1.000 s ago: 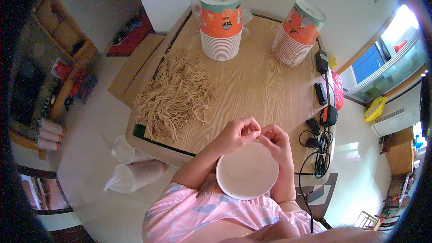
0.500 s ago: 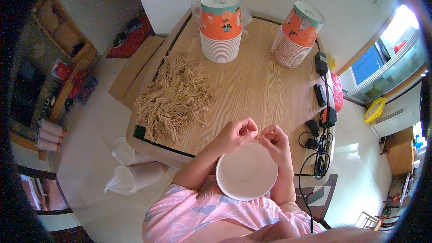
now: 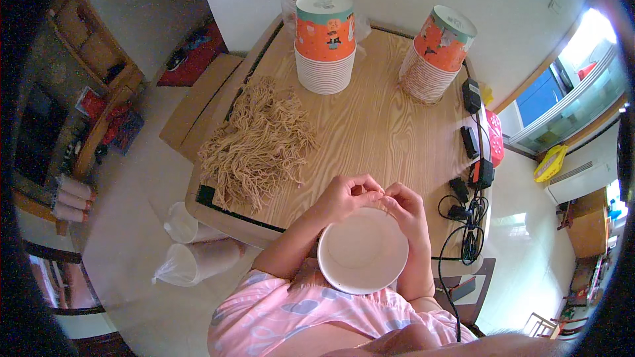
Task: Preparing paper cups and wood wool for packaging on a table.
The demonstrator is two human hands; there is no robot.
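Observation:
A white paper bucket (image 3: 363, 251) rests in my lap, its open mouth toward me. At its far rim, my left hand (image 3: 350, 197) and my right hand (image 3: 402, 205) are closed in a pinch, fingertips almost meeting. Between them a thin tan bit of cord barely shows; most of it is hidden by the fingers. Beyond my left forearm lies a loose heap of tan cords (image 3: 258, 145) on the wood-grain table (image 3: 370, 132). Farther back stands an upside-down stack of orange-and-green paper buckets (image 3: 325, 43).
A second bucket stack (image 3: 436, 56), with cords bunched along its rims, stands at the back right. Black adapters and tangled cables (image 3: 471, 225) line the right table edge. Bagged bucket stacks (image 3: 205, 261) lie on the floor at left, near a cardboard box (image 3: 198, 102).
My fingertips have shifted slightly and drawn closer together at the bucket's far rim. The bucket stays in my lap, and the cord heap and stacks are unchanged.

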